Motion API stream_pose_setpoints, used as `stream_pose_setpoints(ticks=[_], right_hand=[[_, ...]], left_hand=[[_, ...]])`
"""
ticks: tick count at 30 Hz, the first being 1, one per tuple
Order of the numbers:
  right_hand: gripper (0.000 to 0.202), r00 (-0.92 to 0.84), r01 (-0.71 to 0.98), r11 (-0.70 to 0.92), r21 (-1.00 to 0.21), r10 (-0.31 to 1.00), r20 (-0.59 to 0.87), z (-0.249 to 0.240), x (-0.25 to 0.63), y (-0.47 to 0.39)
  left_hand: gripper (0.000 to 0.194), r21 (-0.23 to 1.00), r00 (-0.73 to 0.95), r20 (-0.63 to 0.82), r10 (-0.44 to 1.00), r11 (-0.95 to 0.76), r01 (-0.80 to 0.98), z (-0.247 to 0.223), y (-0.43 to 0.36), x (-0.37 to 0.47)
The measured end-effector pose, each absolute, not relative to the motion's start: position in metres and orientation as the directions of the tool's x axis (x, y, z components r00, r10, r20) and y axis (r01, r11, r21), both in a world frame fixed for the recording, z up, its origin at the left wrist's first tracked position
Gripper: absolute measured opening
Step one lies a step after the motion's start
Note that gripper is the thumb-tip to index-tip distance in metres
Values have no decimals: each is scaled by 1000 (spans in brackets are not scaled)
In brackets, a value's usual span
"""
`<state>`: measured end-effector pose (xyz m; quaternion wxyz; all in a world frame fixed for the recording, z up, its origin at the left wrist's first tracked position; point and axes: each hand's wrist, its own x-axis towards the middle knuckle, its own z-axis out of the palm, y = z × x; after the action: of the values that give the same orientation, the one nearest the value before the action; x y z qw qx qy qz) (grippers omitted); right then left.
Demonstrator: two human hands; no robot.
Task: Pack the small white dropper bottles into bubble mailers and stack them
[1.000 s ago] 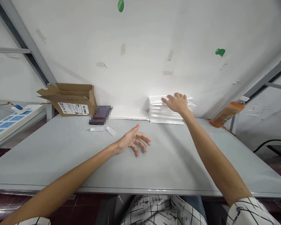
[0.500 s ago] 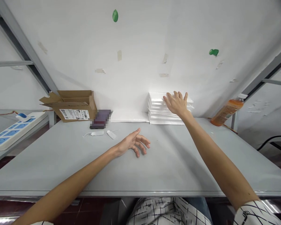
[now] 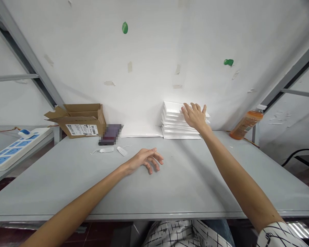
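A stack of white, flat packets [image 3: 176, 120] stands against the back wall, right of the middle. My right hand [image 3: 195, 116] lies over its top right part, palm down with the fingers spread; the underside of the hand is hidden. Left of the stack lies a low white sheet or packet [image 3: 141, 131] on the table. My left hand [image 3: 145, 160] hovers or rests over the middle of the grey table [image 3: 170, 192], its fingers loosely curved, apart, with nothing in them. Two small white tags with strings, one a white tag [image 3: 122, 151], lie left of that hand.
An open cardboard box [image 3: 79, 120] with a label stands at the back left, beside a pixelated dark object [image 3: 110, 134]. At the back right a bottle of orange drink [image 3: 248, 122] leans against the frame. A power strip [image 3: 18, 147] lies on the far left ledge.
The view has tilted slightly upward, so the table items appear lower. My left thumb has come down nearer the other fingers. My right hand stays on the stack.
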<state>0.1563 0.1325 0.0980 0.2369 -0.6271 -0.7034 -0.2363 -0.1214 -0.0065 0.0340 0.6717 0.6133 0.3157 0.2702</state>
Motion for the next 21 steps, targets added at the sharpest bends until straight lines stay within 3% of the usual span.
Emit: stream_pose_setpoints(ticks=[6,12,16,19,21], right_hand=[[55,-108,993,109,41,723,683,100,155,125],[50,-167,982,172,77,601,781,90,147,93],[40,-275,942,314,118,522,807,62,147,65],[28,-392,877,449,173,459,797,38,151,53],[22,-441,839,513,184,441,782,26,154,52]], left_hand=[[56,997,639,-71,766,53,48,37,-4,-125],[46,942,525,66,849,-226,247,57,11,-151],[40,735,312,135,940,-306,605,81,20,-187],[36,578,118,230,966,-233,782,96,23,-222],[34,515,71,161,984,-146,845,102,24,-244]])
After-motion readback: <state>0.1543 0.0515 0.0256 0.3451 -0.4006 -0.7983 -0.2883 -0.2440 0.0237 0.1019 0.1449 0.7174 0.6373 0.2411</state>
